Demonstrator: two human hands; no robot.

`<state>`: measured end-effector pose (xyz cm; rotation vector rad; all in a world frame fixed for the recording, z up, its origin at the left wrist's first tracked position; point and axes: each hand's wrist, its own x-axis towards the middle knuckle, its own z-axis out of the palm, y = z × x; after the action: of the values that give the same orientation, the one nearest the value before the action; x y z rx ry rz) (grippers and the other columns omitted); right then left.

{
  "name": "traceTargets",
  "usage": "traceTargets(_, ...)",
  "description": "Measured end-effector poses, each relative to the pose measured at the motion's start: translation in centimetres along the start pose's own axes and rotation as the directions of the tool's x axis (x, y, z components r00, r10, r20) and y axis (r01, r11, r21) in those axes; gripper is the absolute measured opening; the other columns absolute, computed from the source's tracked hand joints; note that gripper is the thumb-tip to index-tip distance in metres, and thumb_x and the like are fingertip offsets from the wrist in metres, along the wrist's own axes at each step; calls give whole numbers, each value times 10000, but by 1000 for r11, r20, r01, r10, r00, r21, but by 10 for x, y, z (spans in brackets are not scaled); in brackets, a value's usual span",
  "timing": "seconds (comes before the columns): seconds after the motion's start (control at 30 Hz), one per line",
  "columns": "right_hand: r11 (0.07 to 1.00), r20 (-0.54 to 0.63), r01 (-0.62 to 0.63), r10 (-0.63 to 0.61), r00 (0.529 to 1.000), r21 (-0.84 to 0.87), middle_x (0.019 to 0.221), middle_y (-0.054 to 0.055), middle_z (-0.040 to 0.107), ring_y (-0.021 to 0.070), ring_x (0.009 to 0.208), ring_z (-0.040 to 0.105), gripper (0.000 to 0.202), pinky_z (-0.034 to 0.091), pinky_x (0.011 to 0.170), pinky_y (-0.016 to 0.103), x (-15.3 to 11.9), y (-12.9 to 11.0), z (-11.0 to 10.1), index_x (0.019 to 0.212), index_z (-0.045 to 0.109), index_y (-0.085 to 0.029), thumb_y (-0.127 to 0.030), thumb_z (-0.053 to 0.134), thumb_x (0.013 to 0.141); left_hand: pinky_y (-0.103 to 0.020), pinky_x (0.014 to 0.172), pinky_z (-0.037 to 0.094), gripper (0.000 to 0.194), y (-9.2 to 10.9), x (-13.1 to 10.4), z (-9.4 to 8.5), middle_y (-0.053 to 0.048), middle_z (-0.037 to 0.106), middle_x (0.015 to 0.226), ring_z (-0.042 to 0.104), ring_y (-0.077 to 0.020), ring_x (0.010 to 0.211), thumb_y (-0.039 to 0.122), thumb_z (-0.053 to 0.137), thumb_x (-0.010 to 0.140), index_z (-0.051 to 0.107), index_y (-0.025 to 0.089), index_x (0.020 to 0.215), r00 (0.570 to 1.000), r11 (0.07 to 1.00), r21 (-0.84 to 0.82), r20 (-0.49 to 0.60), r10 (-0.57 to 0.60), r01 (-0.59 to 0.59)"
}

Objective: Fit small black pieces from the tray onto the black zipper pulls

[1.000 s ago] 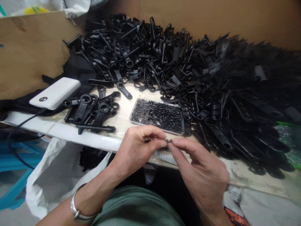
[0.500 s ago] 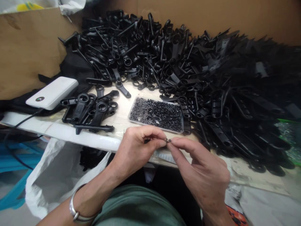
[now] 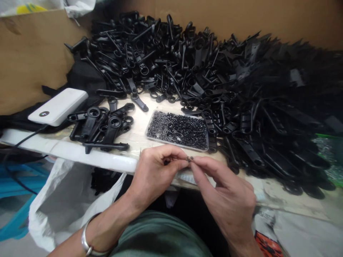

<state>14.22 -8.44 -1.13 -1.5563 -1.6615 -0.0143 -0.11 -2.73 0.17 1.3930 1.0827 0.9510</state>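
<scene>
My left hand is closed in a pinch, thumb against forefinger, at the table's front edge. Opposite it, my right hand also pinches with thumb and forefinger, and the fingertips of both hands nearly touch. Between them is a tiny dark part, too small to name; whether it is one piece or two I cannot tell. Just beyond the fingers lies a shallow clear plastic tray, filled with small black pieces on the right and greyish metallic-looking ones on the left.
A large heap of black plastic arm-like parts covers the back and right. A smaller pile lies left of the tray, beside a white power bank with a cable. An open white sack hangs below the edge; a green bag lies far right.
Both hands keep their pinch at almost the same place. My right hand has shifted slightly left, and the whole view has moved a little.
</scene>
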Motion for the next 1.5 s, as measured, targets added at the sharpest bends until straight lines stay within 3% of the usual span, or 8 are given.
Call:
traceTargets(0.33,992,-35,-81,85,996,100,800,-52,725,107,637,689,154,570,671,203,0,-5,3,914,648,-240,-136,682,806,-176,629,515,66,-2,-2,7,25,718,723,654,-107,666,117,697,745,709,182,737,997,1000,16,-77,17,-16)
traceTargets(0.5,989,-38,-100,104,994,112,822,-39,728,113,666,689,157,574,696,217,0,-5,4,917,655,-230,-132,686,798,-182,637,500,80,-4,-3,7,32,708,720,639,-103,669,115,686,757,704,191,739,995,993,92,-61,80,-74)
traceTargets(0.63,952,-17,-201,211,977,230,846,-19,722,129,696,686,155,590,699,249,2,-4,5,923,669,-227,-152,688,789,-188,649,506,86,-5,-4,7,26,714,743,643,-109,684,110,679,761,704,192,760,997,997,41,-26,70,-69)
traceTargets(0.83,739,62,-421,460,886,526,777,-14,721,111,663,683,134,575,613,192,6,-1,7,858,685,-225,-166,732,747,-146,626,513,86,-1,-2,7,24,722,724,648,-87,661,95,728,712,707,173,742,999,993,-113,-44,-30,24)
traceTargets(1.03,532,159,-476,534,830,700,827,-21,730,102,729,689,183,555,619,165,1,7,14,878,682,-246,-168,761,733,-136,622,514,71,2,0,9,19,718,697,641,-80,643,111,756,692,708,162,705,996,985,-163,-61,-68,58)
traceTargets(1.17,557,159,-475,521,839,681,837,-23,732,107,762,696,168,563,655,166,2,5,16,866,686,-248,-167,758,738,-153,613,522,65,2,0,9,2,718,698,639,-90,635,134,767,688,710,149,715,993,972,-213,-47,-109,97)
traceTargets(1.33,682,82,-421,471,878,598,837,-42,729,85,755,698,157,572,719,147,5,0,12,857,697,-261,-160,747,747,-151,606,529,72,1,1,8,8,715,677,641,-85,618,128,765,690,707,150,726,990,944,-307,-33,-140,123)
traceTargets(1.5,697,47,-393,460,887,600,824,-52,730,74,738,699,164,574,717,129,6,-4,12,857,696,-259,-147,742,747,-136,600,531,81,1,2,8,17,717,664,645,-74,607,101,763,684,705,151,713,988,925,-359,-37,-150,127)
